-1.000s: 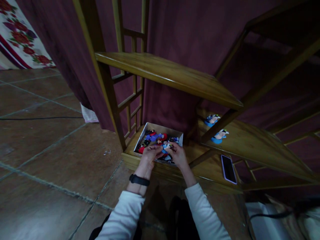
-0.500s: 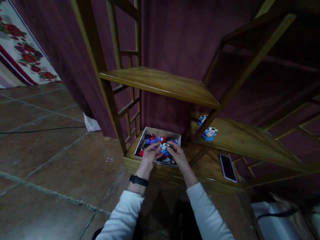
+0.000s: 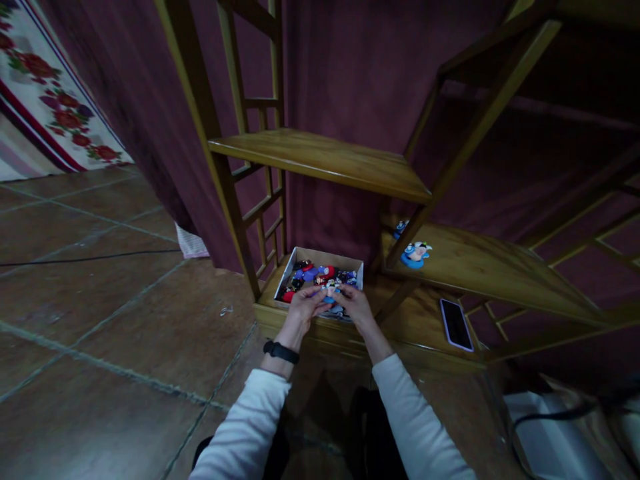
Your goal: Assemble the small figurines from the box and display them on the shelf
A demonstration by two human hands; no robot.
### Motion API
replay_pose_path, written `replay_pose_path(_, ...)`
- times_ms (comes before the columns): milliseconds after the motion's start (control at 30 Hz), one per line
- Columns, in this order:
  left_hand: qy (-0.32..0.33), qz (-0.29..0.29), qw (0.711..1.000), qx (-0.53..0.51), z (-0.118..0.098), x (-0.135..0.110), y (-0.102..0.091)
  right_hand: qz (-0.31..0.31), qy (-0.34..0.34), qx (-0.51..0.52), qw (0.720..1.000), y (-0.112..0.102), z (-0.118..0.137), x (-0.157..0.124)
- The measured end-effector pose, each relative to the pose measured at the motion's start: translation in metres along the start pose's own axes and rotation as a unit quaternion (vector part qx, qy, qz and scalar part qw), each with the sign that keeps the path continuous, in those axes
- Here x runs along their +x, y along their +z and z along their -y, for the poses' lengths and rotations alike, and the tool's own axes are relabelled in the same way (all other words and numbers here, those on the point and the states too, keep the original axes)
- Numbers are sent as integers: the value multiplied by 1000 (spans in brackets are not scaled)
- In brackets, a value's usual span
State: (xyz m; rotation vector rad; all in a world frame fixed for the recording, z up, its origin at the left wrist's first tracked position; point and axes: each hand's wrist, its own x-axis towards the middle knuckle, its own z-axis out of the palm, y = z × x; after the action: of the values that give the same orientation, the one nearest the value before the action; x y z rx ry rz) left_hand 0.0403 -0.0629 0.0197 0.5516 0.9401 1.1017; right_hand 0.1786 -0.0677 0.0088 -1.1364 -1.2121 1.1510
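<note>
A shallow white box full of several small colourful figurines sits on the bottom board of a wooden shelf unit. My left hand and my right hand meet over the box's near edge. Both pinch a small blue and white figurine between their fingertips. A black band is on my left wrist. Two more blue-based figurines stand on the middle shelf to the right.
A phone with a pale rim lies face up on the bottom board at the right. A dark red curtain hangs behind the shelves. Brown tiled floor with a black cable lies to the left. A white case is at the lower right.
The view has shifted slightly, showing more of the upper shelves. My hands have stayed together over the box, holding the same small figurine.
</note>
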Motion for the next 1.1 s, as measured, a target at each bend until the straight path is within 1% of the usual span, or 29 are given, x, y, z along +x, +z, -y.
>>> replay_pose_path(100,15,-15,1000,-7,5,0,0,-18,12,-6,1000,3,1,-4)
replay_pose_path(200,28,-30,999,-23,12,0,-1,-35,38,11,999,4,-2,-6)
replay_pose_path(300,35,-42,998,-36,18,-2,-2,-38,56,23,997,3,-6,-7)
replay_pose_path(400,36,-52,997,-45,22,-5,-2,-35,56,28,997,3,-8,-8)
replay_pose_path(467,38,-43,998,-39,21,-8,0,-40,56,31,997,2,-8,-11)
replay_pose_path(533,51,-25,998,-26,19,-11,3,-61,56,53,995,2,-7,-16)
replay_pose_path(600,68,-4,998,-13,16,-17,8,-75,56,104,990,0,-4,-23)
replay_pose_path(700,77,29,997,9,14,-31,13,-77,52,176,980,-5,1,-37)
replay_pose_path(800,75,59,993,68,15,-47,13,-88,50,185,978,-9,4,-53)
replay_pose_path(900,82,83,983,139,21,-64,8,-83,58,180,978,-12,6,-72)
replay_pose_path(967,97,86,976,172,26,-75,4,-73,68,190,977,-12,8,-85)
replay_pose_path(1100,128,58,968,209,40,-91,3,-54,86,210,972,-12,9,-111)
